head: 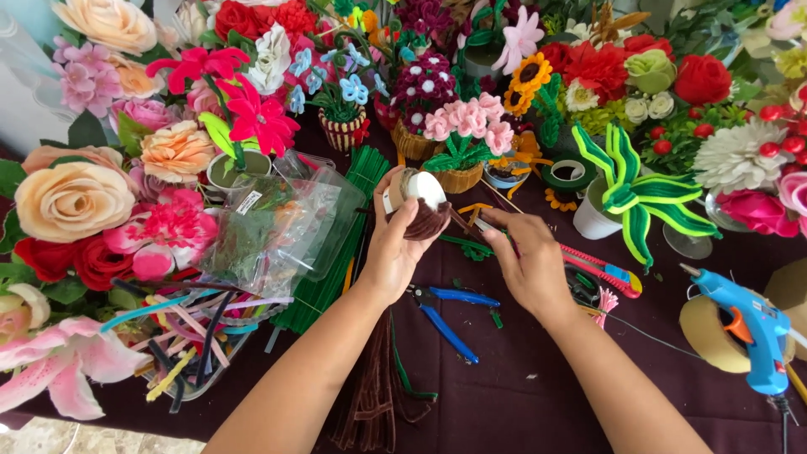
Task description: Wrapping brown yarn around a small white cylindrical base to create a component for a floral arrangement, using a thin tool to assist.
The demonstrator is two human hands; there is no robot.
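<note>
My left hand (393, 244) holds up a small white cup (418, 195) tipped on its side, its lower part wrapped in brown pipe cleaner (430, 223). My right hand (525, 256) is just to its right, fingers pinching the loose brown pipe cleaner end that runs from the cup. Both hands hover over a dark maroon table (521, 395).
Blue-handled pliers (450, 315) lie beneath the hands, a bundle of brown pipe cleaners (374, 395) in front. A red utility knife (601, 269) and a blue glue gun (744, 324) lie right. Green stems (336, 252), a clear bag (277, 227) and many craft flowers crowd the left and back.
</note>
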